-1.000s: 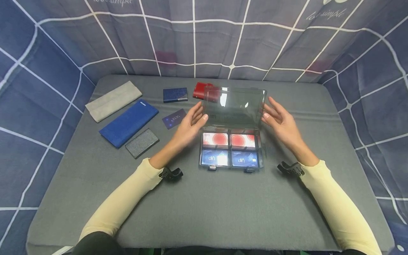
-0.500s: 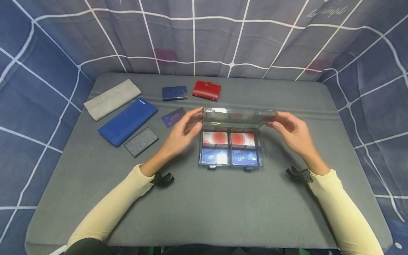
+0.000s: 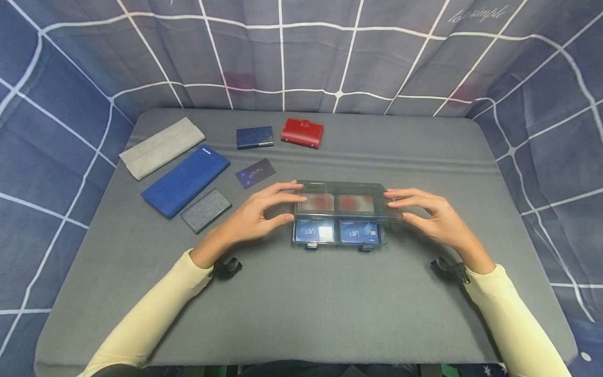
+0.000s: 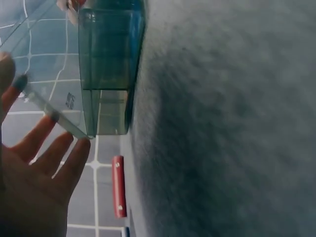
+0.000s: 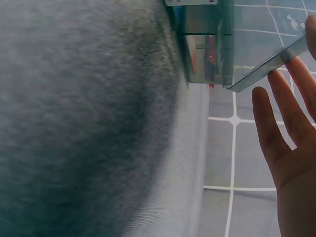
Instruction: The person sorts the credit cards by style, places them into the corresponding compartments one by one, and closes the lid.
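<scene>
A clear, dark-tinted plastic storage box [image 3: 339, 244] has its hinged lid [image 3: 349, 187] tilted part-way down over it. Inside are two blue VIP cards [image 3: 314, 230] in the near compartments and two red-and-white cards [image 3: 356, 203] in the far ones, seen through the lid. My left hand [image 3: 249, 217] touches the lid's left side with straight, spread fingers. On the right side, my right hand [image 3: 435, 220] likewise has extended fingers at the lid's edge. Both wrist views show fingertips along the lid's side wall [image 4: 59, 116], with the lid angled above the box.
Left of the box lie a dark purple card [image 3: 255, 173], a grey felt card holder [image 3: 205, 210], a blue long wallet [image 3: 186, 180] and a beige one [image 3: 162, 147]. Behind stand a navy card case [image 3: 254, 137] and a red snap wallet [image 3: 302, 133]. A grid-patterned curtain [image 3: 311, 57] borders the table.
The lid has swung from upright down toward me, now covering the far compartments from above. Both hands have come down and nearer with it, at its two sides.
</scene>
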A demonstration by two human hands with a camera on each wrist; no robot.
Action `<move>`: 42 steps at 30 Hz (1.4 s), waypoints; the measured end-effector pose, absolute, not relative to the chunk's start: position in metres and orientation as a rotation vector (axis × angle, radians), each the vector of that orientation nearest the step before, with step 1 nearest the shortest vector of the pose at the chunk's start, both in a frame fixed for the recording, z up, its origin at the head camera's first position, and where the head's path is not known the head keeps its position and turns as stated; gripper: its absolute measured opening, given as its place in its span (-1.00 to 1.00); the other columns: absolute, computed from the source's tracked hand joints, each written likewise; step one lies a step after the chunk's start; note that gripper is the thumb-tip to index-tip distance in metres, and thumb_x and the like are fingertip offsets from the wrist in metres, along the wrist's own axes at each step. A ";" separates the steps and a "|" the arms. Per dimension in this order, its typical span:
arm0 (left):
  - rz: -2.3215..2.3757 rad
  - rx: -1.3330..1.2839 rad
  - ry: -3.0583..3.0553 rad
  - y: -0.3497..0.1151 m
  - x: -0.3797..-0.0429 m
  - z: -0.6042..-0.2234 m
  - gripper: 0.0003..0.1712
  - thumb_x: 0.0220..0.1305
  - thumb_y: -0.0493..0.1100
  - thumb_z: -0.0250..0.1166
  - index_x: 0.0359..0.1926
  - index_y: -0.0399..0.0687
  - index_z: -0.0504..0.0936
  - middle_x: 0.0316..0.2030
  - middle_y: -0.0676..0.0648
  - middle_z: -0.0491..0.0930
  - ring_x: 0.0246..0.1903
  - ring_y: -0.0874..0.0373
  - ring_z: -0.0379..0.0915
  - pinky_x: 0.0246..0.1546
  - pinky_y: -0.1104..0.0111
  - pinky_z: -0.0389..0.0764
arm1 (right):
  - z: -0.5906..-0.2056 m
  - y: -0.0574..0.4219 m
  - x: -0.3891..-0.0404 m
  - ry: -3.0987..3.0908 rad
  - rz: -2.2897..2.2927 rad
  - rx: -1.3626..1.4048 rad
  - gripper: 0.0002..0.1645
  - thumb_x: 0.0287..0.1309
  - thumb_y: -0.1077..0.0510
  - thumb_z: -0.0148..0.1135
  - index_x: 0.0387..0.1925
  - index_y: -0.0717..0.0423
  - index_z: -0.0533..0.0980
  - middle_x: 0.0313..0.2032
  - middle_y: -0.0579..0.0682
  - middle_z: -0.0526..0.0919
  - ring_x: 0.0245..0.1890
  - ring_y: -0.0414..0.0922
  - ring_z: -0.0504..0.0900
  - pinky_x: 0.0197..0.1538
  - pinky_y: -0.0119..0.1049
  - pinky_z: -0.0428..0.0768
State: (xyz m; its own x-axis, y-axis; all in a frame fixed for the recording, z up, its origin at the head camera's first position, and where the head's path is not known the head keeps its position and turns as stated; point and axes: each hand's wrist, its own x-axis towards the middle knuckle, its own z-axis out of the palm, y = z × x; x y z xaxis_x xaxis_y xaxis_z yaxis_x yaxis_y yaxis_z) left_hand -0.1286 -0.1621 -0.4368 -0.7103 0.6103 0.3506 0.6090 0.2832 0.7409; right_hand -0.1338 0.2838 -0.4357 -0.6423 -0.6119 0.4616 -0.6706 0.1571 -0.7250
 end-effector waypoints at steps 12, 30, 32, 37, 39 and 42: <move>1.044 1.402 2.569 -0.164 -0.115 -0.441 -0.27 0.15 0.10 0.69 0.34 0.15 0.70 0.61 -0.19 0.26 0.68 -0.15 -0.06 0.51 -0.29 0.19 | -0.441 0.282 -0.113 -2.493 1.300 1.327 -0.34 -0.15 0.61 0.58 0.04 0.12 0.79 0.34 0.29 0.61 0.49 0.05 0.45 0.47 -0.35 0.37; 0.648 1.571 2.761 -0.132 -0.105 -0.438 -0.34 0.06 -0.17 0.72 0.16 0.02 0.62 0.39 -0.24 0.48 0.41 -0.16 0.39 0.53 -0.05 0.28 | -0.442 0.274 -0.108 -2.543 1.059 1.357 -0.40 -0.04 0.46 0.60 0.04 -0.09 0.81 0.36 0.16 0.63 0.44 0.19 0.46 0.57 -0.32 0.20; 0.612 1.548 2.783 -0.130 -0.104 -0.438 -0.33 0.06 -0.14 0.72 0.18 0.03 0.62 0.38 -0.21 0.48 0.40 -0.14 0.38 0.54 -0.03 0.27 | -0.443 0.273 -0.107 -2.539 1.066 1.353 -0.39 -0.05 0.47 0.60 0.04 -0.09 0.81 0.35 0.16 0.63 0.43 0.21 0.46 0.57 -0.32 0.20; 0.558 1.513 2.816 -0.128 -0.103 -0.438 -0.32 0.08 -0.13 0.70 0.21 0.04 0.62 0.37 -0.16 0.47 0.39 -0.12 0.38 0.56 -0.03 0.22 | -0.445 0.273 -0.107 -2.531 1.062 1.357 -0.36 -0.09 0.49 0.60 0.04 -0.08 0.81 0.35 0.17 0.63 0.43 0.21 0.46 0.58 -0.30 0.20; 0.542 1.520 2.829 -0.127 -0.103 -0.439 -0.32 0.08 -0.11 0.69 0.21 0.04 0.62 0.36 -0.15 0.48 0.38 -0.12 0.39 0.55 -0.04 0.24 | -0.445 0.273 -0.106 -2.545 1.049 1.355 -0.37 -0.09 0.48 0.60 0.04 -0.09 0.81 0.35 0.15 0.63 0.44 0.19 0.45 0.58 -0.30 0.19; 0.510 1.539 2.844 -0.126 -0.104 -0.439 -0.32 0.08 -0.09 0.69 0.21 0.03 0.61 0.35 -0.16 0.49 0.36 -0.13 0.40 0.54 -0.02 0.26 | -0.445 0.274 -0.106 -2.579 1.018 1.352 -0.40 -0.05 0.44 0.60 0.03 -0.11 0.81 0.37 0.14 0.61 0.46 0.17 0.42 0.59 -0.29 0.16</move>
